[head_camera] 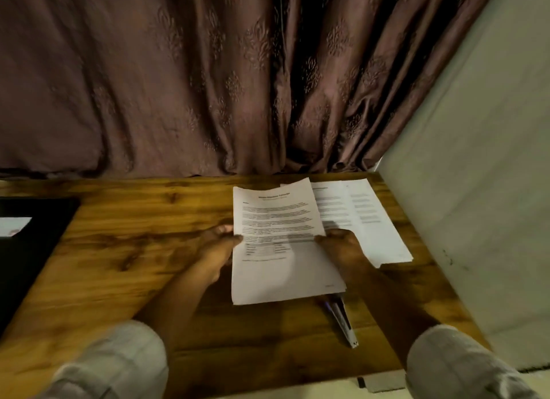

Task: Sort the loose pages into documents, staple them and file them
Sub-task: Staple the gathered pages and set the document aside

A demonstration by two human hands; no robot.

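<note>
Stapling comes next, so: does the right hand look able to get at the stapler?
Probably, once it lets go: the right hand grips the pages, but the stapler lies uncovered on the table close by, only its far end under the pages.

- A brownish-purple curtain (178, 86) with a leafy pattern hangs in heavy folds behind the far edge of the desk (134, 241).
- A plain pale wall (476, 160) stands along the desk's right edge.
- The desk is wooden, with a warm, dark-streaked grain.
- The light is dim and warm.
- Pale floor (390, 394) shows past the near edge.
</note>
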